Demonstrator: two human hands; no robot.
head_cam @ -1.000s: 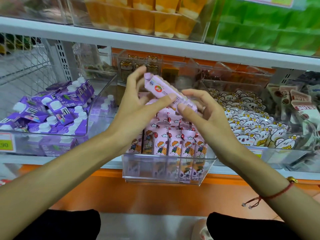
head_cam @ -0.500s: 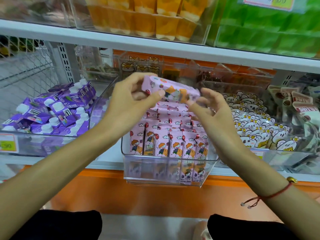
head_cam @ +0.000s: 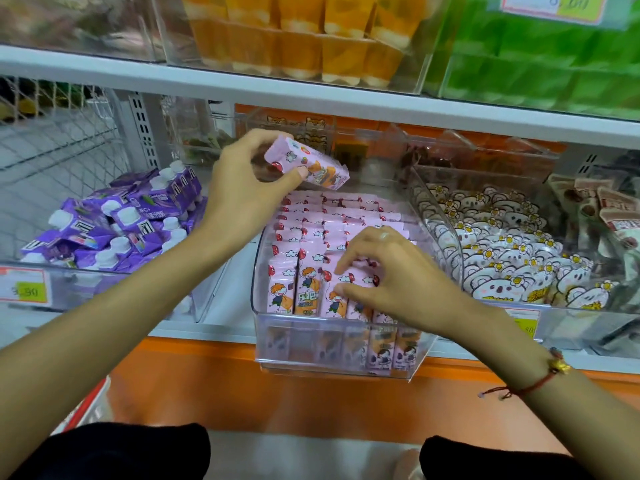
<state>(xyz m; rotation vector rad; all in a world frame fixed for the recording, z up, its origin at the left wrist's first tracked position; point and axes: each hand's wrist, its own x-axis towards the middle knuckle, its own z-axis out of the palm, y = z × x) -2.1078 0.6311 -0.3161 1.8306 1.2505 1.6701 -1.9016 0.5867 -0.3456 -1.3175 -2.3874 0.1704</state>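
Nearby, purple cartons [head_cam: 128, 220] left, koala packets [head_cam: 502, 251] right, pink packs [head_cam: 311, 233] between

Shop shelving, white metal. Upper shelf board [head_cam: 346, 98] runs across top, slanting down to right. Lower shelf front lip [head_cam: 207, 332] white; orange base panel [head_cam: 194, 386] under it. Slotted white upright [head_cam: 140, 133] at left; wire mesh panel [head_cam: 59, 147] beside it, toward left edge. Orange back panel [head_cam: 381, 128] behind lower shelf. Pale floor strip [head_cam: 304, 455] at bottom. Price label [head_cam: 24, 289] on lower shelf's left end, another price tag [head_cam: 554, 5] at top right. Light even, bright, soft glare on clear plastic.
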